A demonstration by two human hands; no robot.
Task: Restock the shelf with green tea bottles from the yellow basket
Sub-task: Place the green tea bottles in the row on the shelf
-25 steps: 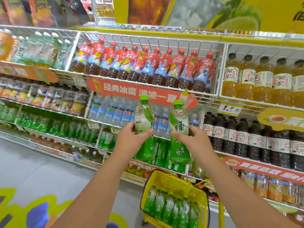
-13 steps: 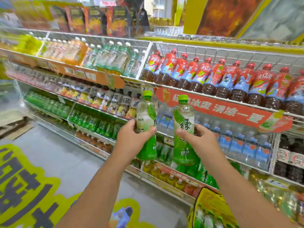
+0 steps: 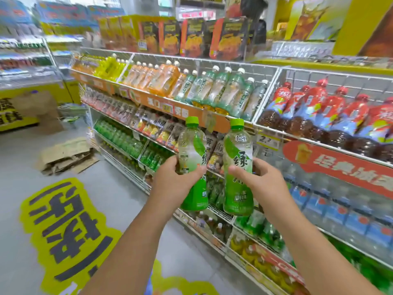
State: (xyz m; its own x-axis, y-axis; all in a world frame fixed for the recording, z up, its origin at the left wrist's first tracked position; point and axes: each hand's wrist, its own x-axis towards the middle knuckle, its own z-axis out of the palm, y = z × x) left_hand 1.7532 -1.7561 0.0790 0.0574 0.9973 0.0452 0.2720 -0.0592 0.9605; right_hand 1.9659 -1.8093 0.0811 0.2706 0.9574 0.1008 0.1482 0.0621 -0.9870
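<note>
Each of my hands holds one green tea bottle upright in front of the drinks shelf. My left hand grips the left bottle around its middle. My right hand grips the right bottle, whose label with a large green character faces me. Both bottles have green caps and green lower labels, and they stand side by side, slightly apart. A row of green bottles fills a lower shelf to the left, farther down the aisle. The yellow basket is out of view.
The wire shelving runs diagonally from far left to near right, packed with orange, pale green, red and blue drinks. Flattened cardboard lies on the floor by the shelf's far end. A yellow floor sticker covers the grey floor on the left.
The view has swung left along the aisle. The yellow basket has dropped out of sight at the bottom right. Both hands keep their bottles at about the same height.
</note>
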